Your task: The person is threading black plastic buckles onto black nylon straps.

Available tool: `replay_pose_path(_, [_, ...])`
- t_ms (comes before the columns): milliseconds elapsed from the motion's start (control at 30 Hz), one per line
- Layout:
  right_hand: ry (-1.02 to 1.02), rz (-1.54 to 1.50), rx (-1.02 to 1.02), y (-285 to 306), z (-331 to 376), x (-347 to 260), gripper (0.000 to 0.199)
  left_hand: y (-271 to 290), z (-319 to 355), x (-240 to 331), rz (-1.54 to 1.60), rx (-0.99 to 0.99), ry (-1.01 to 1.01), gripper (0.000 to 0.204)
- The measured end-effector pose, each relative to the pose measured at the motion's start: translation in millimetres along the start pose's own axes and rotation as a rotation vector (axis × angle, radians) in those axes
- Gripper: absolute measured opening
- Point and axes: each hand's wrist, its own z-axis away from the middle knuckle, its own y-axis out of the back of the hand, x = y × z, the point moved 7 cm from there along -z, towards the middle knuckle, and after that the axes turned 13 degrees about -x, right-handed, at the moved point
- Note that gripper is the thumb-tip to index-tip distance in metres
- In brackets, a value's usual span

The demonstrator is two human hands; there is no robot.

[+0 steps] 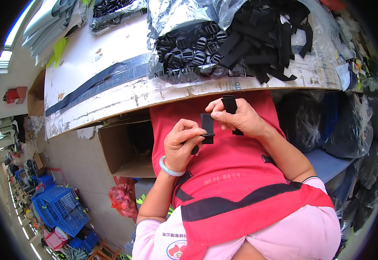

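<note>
Two hands (183,141) (244,118) on black strap (207,123), midair, near table edge (176,99)

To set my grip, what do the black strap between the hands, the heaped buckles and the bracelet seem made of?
Black strap: matte, probably synthetic webbing, from its flat band shape; weave too small to see.
Buckles: glossy black, likely molded plastic, given highlights on repeated shapes.
Bracelet: pale, polished, perhaps stone or glass; its shine can't settle which.

Straps (207,122), centre: black
Buckles (187,54), upper middle: black
Apron (223,162): red, black trim
Bracelet (171,170): pale bluish-white
Shirt (295,234): pale pink
Tabletop (124,39): white, brown scuffs
Crate (69,212), lower left: blue
</note>
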Motion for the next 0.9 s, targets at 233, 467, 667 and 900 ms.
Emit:
replay_pose_path(233, [-0.066,-0.068,-0.078,0.5,2.3,8.0,0.017,-6.5,1.6,7.8,-0.026,-0.063,-0.006,0.015])
replay_pose_path(467, [-0.009,-0.062,-0.013,-0.6,-0.4,3.7,0.013,-5.0,5.6,8.6,-0.051,-0.062,0.010,0.016])
replay_pose_path(667, [-0.108,-0.010,-0.080,-23.2,-14.2,20.3,0.014,26.8,33.5,15.6,-0.009,-0.078,0.270,0.017])
replay_pose_path(900, [-0.160,0.035,-0.203,-31.1,-19.8,24.7,0.023,169.8,158.7,21.0,-0.098,0.596,0.355,0.015])
